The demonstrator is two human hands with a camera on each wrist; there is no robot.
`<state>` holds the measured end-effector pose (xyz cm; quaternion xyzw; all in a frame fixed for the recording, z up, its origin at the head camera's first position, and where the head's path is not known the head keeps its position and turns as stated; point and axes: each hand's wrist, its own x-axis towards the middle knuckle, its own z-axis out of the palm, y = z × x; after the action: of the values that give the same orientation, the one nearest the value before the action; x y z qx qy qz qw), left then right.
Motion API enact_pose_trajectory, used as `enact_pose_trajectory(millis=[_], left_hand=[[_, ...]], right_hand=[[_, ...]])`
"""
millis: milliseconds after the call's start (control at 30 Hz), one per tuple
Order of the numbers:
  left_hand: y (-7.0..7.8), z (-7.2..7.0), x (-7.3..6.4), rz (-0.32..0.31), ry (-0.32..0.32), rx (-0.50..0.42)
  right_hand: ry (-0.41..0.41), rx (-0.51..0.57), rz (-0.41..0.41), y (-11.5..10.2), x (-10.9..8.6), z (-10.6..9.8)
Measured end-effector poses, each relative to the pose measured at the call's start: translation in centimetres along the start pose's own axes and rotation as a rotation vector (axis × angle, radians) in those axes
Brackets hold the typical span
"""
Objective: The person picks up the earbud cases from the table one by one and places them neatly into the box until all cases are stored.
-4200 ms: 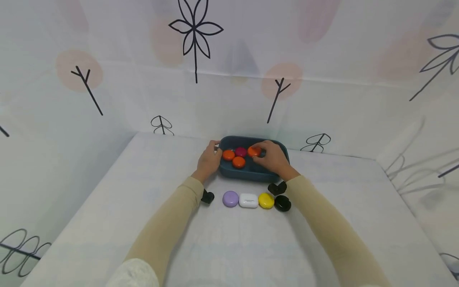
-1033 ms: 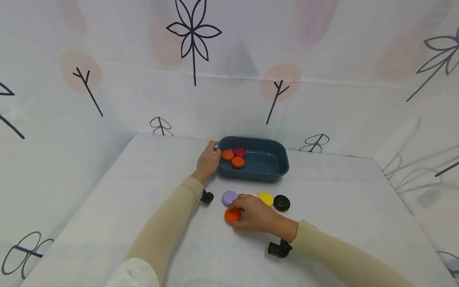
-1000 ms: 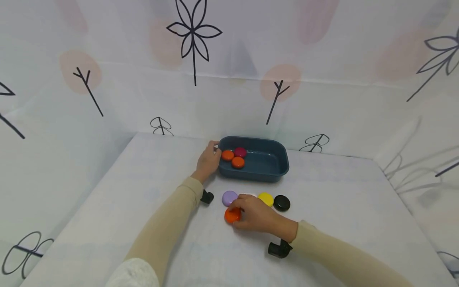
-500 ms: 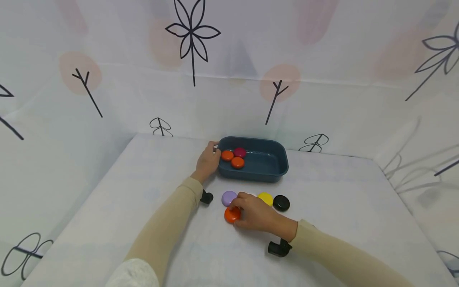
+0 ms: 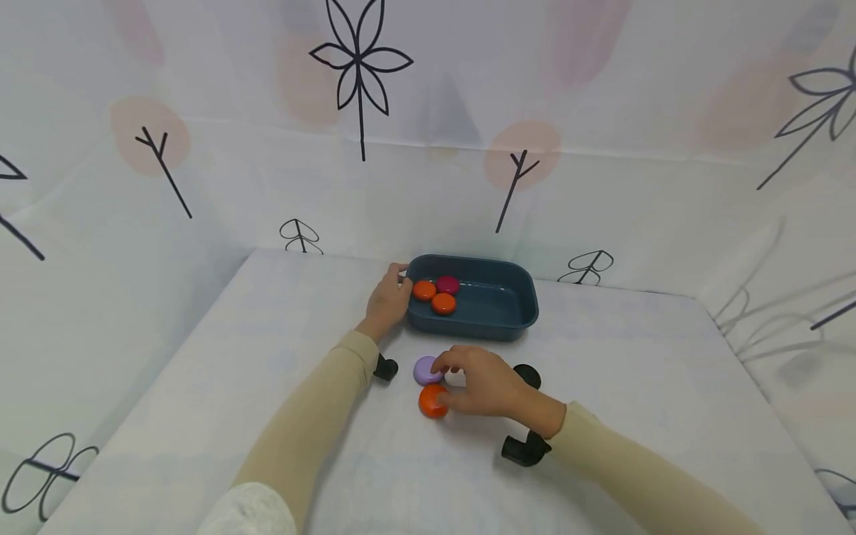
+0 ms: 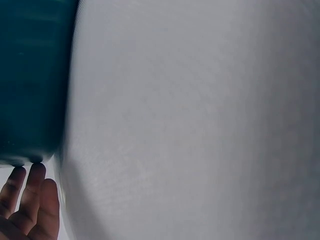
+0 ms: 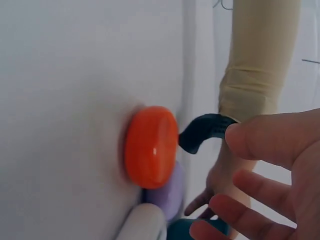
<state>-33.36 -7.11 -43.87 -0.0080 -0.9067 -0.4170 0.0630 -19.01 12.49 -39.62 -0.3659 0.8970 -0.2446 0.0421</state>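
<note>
My right hand (image 5: 484, 383) hovers over the table with its fingers spread, just clear of a glossy orange disc (image 5: 432, 401). In the right wrist view a gap shows between the fingers and that orange disc (image 7: 151, 147). Behind it lie a lilac disc (image 5: 426, 370) and a white rounded case (image 5: 454, 379), partly covered by the hand. A black disc (image 5: 528, 375) is at the right, and the yellow one is hidden. My left hand (image 5: 389, 301) touches the left end of a dark blue tray (image 5: 471, 327); its fingertips meet the tray wall (image 6: 30, 100) with straight fingers.
Inside the tray, two orange discs (image 5: 443, 303) and a crimson disc (image 5: 448, 284) sit at the left. A patterned cloth wall (image 5: 428, 186) rises behind the white table (image 5: 267, 334). Black wrist mounts (image 5: 526, 449) hang under the sleeves.
The right hand took an orange disc from the tray to the table before the lilac disc, then let go and lifted slightly up and right. The left hand stayed at the tray.
</note>
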Motion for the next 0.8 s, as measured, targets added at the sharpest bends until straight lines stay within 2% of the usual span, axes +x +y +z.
enact_pose_trajectory(millis=[167, 433, 800], left_hand=[[0.1, 0.0, 0.0, -0.005, -0.002, -0.006], [0.0, -0.1, 0.0, -0.001, -0.004, -0.004], [0.0, -0.1, -0.1, -0.007, -0.003, -0.005]], right_hand=[[0.067, 0.018, -0.003, 0.1, 0.1, -0.9], [0.198, -0.061, 0.02, 0.6, 0.9, -2.0], [0.27, -0.036, 0.03, 1.8, 2.2, -2.6]])
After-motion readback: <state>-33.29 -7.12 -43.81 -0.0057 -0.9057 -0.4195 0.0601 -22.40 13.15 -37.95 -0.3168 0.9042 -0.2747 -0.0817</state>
